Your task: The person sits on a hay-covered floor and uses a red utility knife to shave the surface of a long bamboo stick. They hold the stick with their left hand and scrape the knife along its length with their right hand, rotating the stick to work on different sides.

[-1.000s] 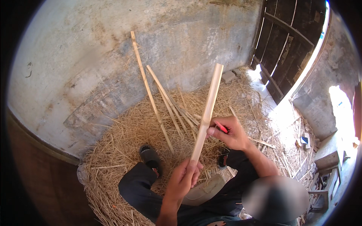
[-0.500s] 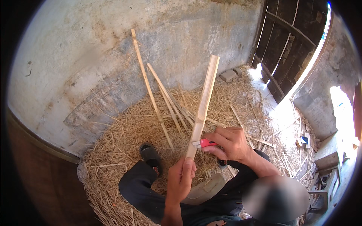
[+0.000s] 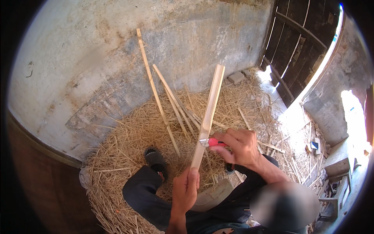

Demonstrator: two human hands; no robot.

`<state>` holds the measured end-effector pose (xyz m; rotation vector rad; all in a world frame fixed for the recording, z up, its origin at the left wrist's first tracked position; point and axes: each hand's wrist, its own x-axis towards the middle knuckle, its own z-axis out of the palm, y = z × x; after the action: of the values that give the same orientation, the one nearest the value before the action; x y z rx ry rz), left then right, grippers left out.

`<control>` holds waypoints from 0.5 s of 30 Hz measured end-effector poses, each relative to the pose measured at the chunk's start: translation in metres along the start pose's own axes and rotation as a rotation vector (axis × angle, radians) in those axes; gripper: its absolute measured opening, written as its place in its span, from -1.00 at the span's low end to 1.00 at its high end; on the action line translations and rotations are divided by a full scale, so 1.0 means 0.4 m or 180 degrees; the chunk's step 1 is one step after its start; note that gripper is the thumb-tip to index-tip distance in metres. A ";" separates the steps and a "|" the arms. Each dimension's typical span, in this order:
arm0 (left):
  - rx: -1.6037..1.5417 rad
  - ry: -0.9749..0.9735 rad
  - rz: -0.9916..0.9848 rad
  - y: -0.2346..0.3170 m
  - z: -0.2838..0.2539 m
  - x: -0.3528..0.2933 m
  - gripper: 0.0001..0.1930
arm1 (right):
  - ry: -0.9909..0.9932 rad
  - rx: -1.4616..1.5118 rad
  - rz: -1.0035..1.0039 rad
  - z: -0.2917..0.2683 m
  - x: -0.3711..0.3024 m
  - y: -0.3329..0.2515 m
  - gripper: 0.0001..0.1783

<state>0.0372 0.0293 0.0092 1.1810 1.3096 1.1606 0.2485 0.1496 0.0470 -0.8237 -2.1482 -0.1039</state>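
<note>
A pale split bamboo strip (image 3: pixel 212 103) slants up and away in front of me, its hollow inner face showing. My left hand (image 3: pixel 186 189) is closed round its lower end, thumb along the strip. In my right hand (image 3: pixel 238 147) is a utility knife (image 3: pixel 216 143) with a red-pink handle, the fingers wrapped round it. Its blade lies across the strip, touching it a little below the thicker band of the node. Between my legs sits a greyish block-like thing (image 3: pixel 214 195), partly hidden by the dark trousers.
Several bamboo strips (image 3: pixel 156 93) lean on the stained wall (image 3: pixel 97 58) or lie ahead. Straw-like shavings (image 3: pixel 120 156) cover the floor. A dark sandal (image 3: pixel 156 159) is on my left foot. At right are a plank door (image 3: pixel 298 43) and a small white-and-blue object (image 3: pixel 315 146).
The bamboo strip has come slightly down toward me with my left hand. The knife blade has moved up along it, nearer the node.
</note>
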 end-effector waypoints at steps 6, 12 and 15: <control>-0.0360 -0.0201 -0.0152 -0.020 -0.010 -0.009 -0.55 | -0.0049 -0.0126 0.0086 -0.011 0.006 -0.006 -0.63; -0.1892 -0.1187 -0.1239 -0.027 -0.060 0.012 -0.56 | 0.0231 -0.0256 0.0021 -0.007 0.006 -0.015 -0.66; -0.0424 -0.0252 -0.0476 0.005 -0.028 -0.009 -0.56 | 0.0219 -0.0348 0.0053 -0.009 0.014 -0.027 -0.66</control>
<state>0.0264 0.0255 0.0120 1.0049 1.2199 1.0651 0.2422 0.1430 0.0555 -0.8879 -2.0852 -0.2397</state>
